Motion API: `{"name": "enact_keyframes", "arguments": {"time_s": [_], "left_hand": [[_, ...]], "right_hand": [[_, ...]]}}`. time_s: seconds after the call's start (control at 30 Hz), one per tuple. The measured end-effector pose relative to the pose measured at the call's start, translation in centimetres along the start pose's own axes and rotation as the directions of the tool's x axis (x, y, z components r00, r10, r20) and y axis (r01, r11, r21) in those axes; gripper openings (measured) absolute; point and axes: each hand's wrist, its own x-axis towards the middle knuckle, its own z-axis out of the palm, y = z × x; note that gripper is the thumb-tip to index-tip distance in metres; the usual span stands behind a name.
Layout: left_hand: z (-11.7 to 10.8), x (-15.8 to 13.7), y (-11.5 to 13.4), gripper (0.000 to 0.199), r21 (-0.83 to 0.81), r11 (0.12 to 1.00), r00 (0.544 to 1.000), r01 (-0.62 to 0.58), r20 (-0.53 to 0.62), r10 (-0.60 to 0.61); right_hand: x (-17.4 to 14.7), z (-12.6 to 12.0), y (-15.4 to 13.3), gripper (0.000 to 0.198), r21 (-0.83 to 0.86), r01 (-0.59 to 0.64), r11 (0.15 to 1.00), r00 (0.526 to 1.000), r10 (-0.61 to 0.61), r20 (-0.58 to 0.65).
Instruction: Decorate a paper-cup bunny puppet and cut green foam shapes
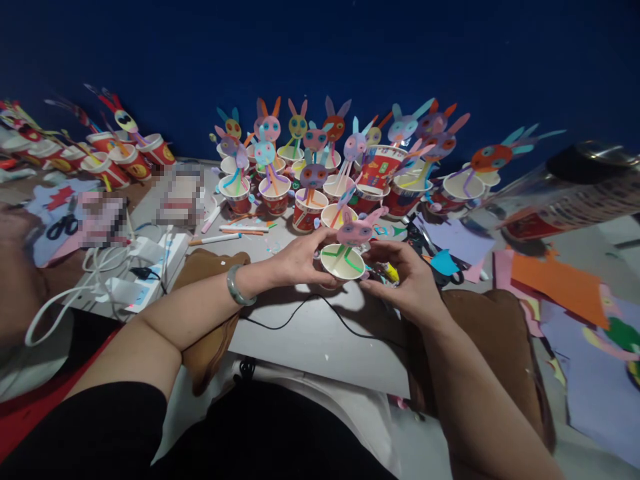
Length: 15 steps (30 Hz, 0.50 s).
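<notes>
Above the table in front of me is a paper cup [343, 264] with a pale inside, a pink rabbit head [355, 231] at its far rim and green strips down its inner wall. My left hand [306, 259] grips the cup's left side, thumb near the front and fingers behind. My right hand [407, 277] is curved at the cup's right side, with thumb and fingertips at its edge. Just behind stand several red paper cups [310, 212] with coloured paper rabbit heads on them. The held cup's outer wall is mostly hidden.
A power strip [160, 267] with white cables lies left, beside another person's arm [20, 267]. Brown cushions [493, 353] flank me; a black cable [285, 325] crosses the table. Orange paper [560, 283], scissors [447, 270] and a clear bottle [555, 193] are right. Markers [215, 239] lie left.
</notes>
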Motion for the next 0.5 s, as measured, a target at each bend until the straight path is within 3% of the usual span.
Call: {"name": "enact_keyframes", "arguments": {"time_s": [0.13,0.27,0.5], "left_hand": [[-0.1,-0.1,0.5,0.083,0.002,1.000,1.000,0.019,-0.009,-0.018],[-0.1,-0.1,0.7,0.086,-0.011,0.999,0.999,0.035,-0.023,-0.035],[-0.1,-0.2,0.5,0.102,-0.016,0.996,0.995,0.088,-0.055,-0.089]], "right_hand": [[-0.1,0.7,-0.2,0.077,-0.125,0.063,0.990,0.998,-0.060,0.028],[-0.1,0.3,-0.3,0.075,-0.177,0.066,0.982,0.996,-0.055,0.067],[0.3,-1.6,-0.9,0.031,-0.260,0.008,0.966,0.995,0.018,0.097]]}}
